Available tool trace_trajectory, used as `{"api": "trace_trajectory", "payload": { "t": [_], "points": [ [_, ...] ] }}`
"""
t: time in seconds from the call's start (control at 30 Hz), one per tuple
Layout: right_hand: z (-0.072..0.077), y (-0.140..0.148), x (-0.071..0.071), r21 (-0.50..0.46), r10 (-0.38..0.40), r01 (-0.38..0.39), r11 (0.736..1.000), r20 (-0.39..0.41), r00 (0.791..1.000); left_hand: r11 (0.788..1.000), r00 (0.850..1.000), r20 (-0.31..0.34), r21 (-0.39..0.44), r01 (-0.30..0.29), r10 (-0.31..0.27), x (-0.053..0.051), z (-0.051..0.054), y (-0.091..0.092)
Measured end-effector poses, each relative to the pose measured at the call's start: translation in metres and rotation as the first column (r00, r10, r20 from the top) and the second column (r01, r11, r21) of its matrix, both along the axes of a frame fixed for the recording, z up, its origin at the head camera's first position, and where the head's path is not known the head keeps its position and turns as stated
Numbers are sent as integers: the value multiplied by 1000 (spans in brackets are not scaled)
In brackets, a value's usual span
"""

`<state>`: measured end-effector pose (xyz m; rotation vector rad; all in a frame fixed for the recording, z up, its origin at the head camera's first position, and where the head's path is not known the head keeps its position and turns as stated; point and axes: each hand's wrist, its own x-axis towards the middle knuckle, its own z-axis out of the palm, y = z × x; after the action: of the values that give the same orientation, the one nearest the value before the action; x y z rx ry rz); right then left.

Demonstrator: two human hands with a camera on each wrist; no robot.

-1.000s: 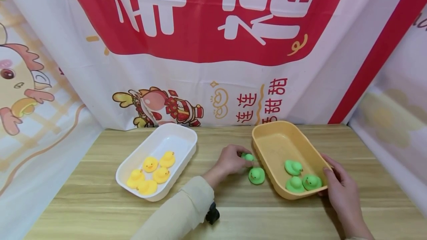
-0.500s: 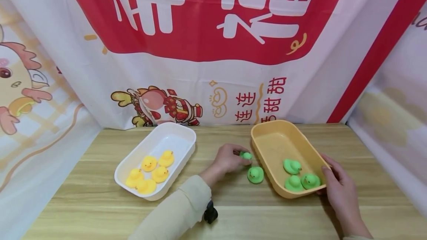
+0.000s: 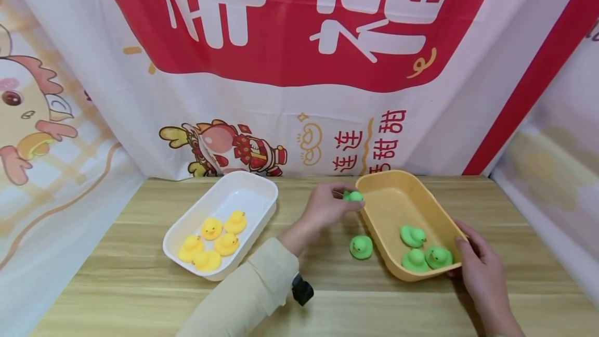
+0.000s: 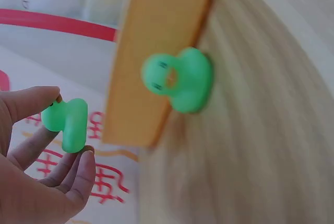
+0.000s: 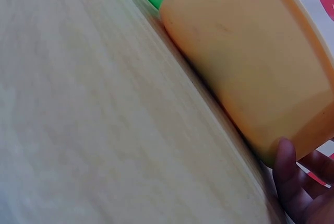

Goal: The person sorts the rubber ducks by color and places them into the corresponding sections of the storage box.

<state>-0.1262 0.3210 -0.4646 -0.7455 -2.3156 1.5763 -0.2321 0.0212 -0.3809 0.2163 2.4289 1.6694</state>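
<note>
My left hand (image 3: 325, 206) pinches a green toy duck (image 3: 353, 196) between thumb and fingertips, just off the left rim of the orange tub (image 3: 386, 204). The left wrist view shows the pinched duck (image 4: 75, 125) clear of the table. Three green ducks (image 3: 413, 235) sit inside the tub at its near end. Another green duck (image 3: 361, 247) stands on the table close to the tub's left wall. At the tub's near right corner, my right hand (image 3: 484, 267) grips the rim, with some fingers hidden beneath; the right wrist view has its thumb (image 5: 284, 164) against the outer wall.
A white tub (image 3: 248, 196) with several yellow ducks (image 3: 211, 229) stands on the left of the wooden table (image 3: 140, 295). A printed cloth (image 3: 281, 134) hangs behind the table's back edge, with more cloth at both sides. A black strap piece (image 3: 302, 289) hangs at the left wrist.
My left hand has raised the pinched green duck off the table and moved it away from me, towards the tub's far left side. The right hand stays on the tub.
</note>
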Motion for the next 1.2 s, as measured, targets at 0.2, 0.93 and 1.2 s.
{"api": "trace_trajectory", "payload": {
  "t": [0.2,0.93,1.2],
  "points": [
    [1,0,-1,-15,0,0,1000,-7,1000,999,999,-27,-9,45,-45,8,16,5],
    [1,1,-2,24,7,-7,1000,29,1000,992,992,-29,15,123,-122,24,20,39],
    [3,-2,-2,29,18,-19,999,31,999,988,988,-24,-4,154,-154,26,18,52]
  ]
}}
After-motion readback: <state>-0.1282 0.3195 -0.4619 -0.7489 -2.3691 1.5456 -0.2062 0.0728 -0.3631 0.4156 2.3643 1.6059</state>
